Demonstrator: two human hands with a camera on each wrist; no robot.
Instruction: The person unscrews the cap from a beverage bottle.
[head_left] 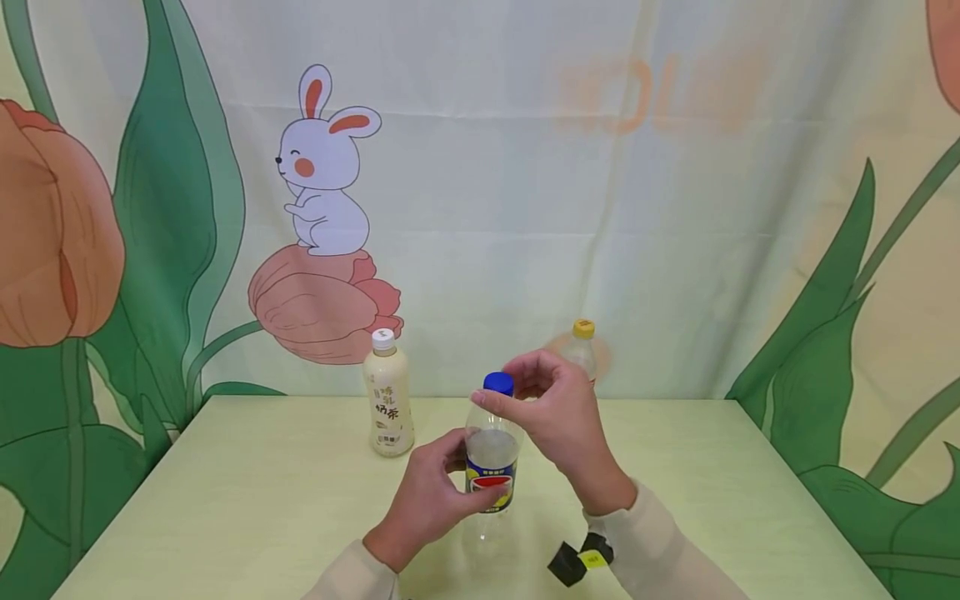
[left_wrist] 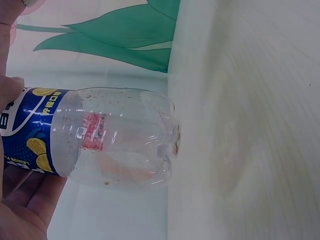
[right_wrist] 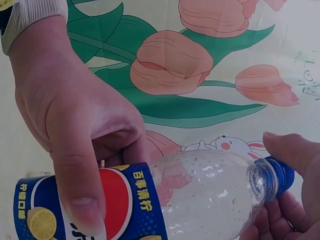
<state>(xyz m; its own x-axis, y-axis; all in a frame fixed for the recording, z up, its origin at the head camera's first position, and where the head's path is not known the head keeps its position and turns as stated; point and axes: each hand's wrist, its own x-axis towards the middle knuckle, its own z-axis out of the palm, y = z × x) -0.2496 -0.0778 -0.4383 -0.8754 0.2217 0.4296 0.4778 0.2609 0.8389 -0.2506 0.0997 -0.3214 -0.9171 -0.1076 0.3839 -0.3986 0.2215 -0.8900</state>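
A clear plastic soda bottle with a blue lemon-flavour label stands upright in the head view, its base at the table surface. My left hand grips it around the label, the thumb across the front. At the top is a blue screw cap, with the curled fingers and thumb of my right hand around it. The right wrist view shows the cap seated on the neck between that thumb and the fingers. In the left wrist view the bottle's lower half looks empty apart from droplets.
A cream milk-tea bottle with a white cap stands at the back left. Behind my right hand is a clear bottle with a yellow cap, partly hidden. The pale table ends at a printed curtain. A black device sits by my right sleeve.
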